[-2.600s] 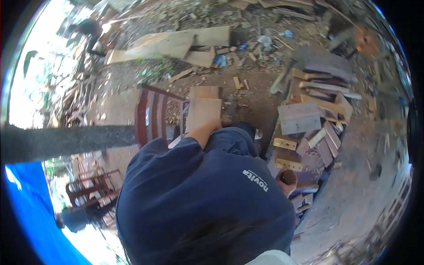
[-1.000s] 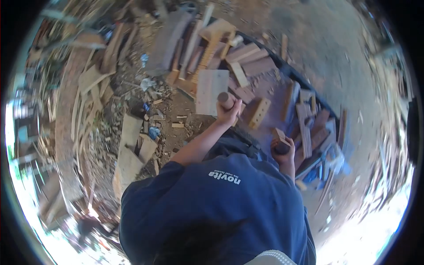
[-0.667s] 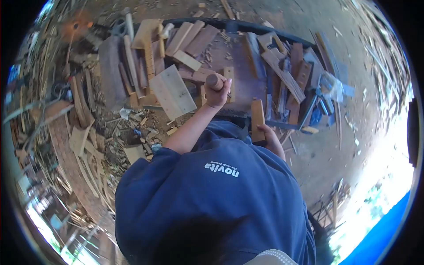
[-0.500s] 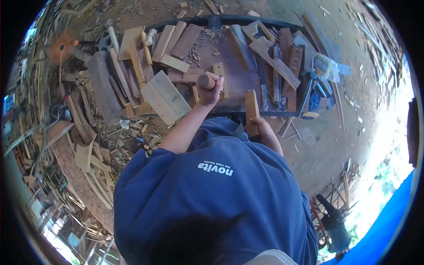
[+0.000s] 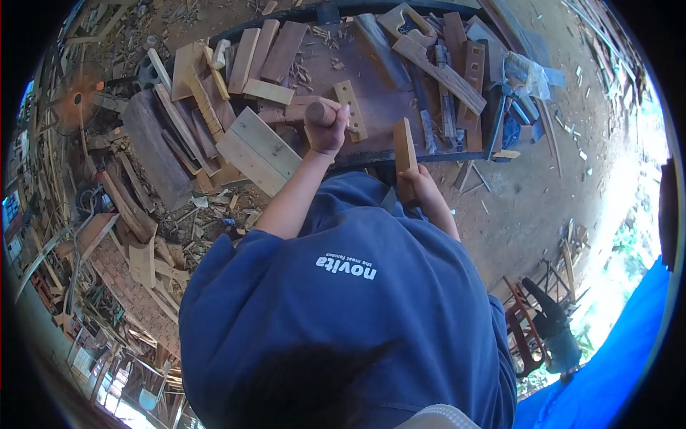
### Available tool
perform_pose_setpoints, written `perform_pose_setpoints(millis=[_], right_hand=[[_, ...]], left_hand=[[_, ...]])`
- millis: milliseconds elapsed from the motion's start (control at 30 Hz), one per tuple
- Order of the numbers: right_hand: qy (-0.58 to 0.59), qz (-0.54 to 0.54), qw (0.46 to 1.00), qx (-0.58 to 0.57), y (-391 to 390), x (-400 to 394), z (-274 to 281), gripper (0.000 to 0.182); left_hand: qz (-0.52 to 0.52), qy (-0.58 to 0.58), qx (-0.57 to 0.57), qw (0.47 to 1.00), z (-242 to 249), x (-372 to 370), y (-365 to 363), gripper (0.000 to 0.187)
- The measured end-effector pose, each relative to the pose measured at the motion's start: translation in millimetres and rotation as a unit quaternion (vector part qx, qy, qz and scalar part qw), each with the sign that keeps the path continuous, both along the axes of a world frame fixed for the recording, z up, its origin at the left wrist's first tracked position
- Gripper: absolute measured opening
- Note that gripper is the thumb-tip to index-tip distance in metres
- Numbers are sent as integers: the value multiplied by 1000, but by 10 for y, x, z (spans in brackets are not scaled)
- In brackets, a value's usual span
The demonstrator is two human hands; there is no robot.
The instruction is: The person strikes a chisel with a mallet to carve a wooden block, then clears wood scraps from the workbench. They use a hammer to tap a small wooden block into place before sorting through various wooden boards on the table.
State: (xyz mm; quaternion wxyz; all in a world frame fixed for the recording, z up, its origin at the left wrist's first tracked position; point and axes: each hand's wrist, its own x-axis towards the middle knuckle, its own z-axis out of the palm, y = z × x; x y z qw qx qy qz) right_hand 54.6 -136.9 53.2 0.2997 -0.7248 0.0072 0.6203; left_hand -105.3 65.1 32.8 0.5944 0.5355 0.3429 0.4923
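My left hand [image 5: 328, 138] is closed around a thick, round-ended wooden handle [image 5: 319, 113], seen almost end-on; whatever lies below the fist is hidden. Just beyond it is a pale wood block with holes [image 5: 349, 107] on the work table [image 5: 373, 82]. To the right, my right hand [image 5: 423, 187] grips the near end of a narrow wooden board [image 5: 404, 143] close to my body, its far end pointing at the table. A wide pale plank [image 5: 259, 154] lies left of my left wrist.
Wood offcuts [image 5: 254, 61] crowd the table's left side. At its right lie a handsaw handle [image 5: 418, 30], a long plank [image 5: 443, 77], a block with square holes [image 5: 473, 68] and a clear plastic bag [image 5: 525, 75]. Scraps and shavings cover the ground.
The view has tilted, so the table sits higher in the picture. My left hand has shifted slightly left and nearer to me against the holed block. My right hand still holds the board.
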Motion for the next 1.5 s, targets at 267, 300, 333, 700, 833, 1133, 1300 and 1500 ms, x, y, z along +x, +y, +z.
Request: perform_pose_setpoints(millis=[267,300,333,700,833,1133,1300,1500], right_hand=[[-87,57,995,3,-18,-102,-78,64],[-87,57,995,2,-18,-129,-68,64],[-137,108,985,-6,-15,-160,-60,65],[-259,233,937,-30,35,-305,141,63],[-233,216,947,-52,50,-295,271,65],[-237,207,948,-35,-19,-289,176,69],[-239,221,945,-21,-35,-273,158,72],[-267,243,932,-18,-78,-220,156,71]], left_hand=[[65,-75,-43,994,-25,-116,271,15],[68,-32,-73,995,-8,-116,289,15],[70,11,-102,992,10,-115,312,18],[-121,564,-177,798,-330,215,296,74],[-110,588,-125,791,-465,129,308,62],[-195,269,-399,855,-584,-287,395,31],[-172,270,-399,859,-501,-250,268,38],[-79,355,-307,880,-263,-154,183,52]])
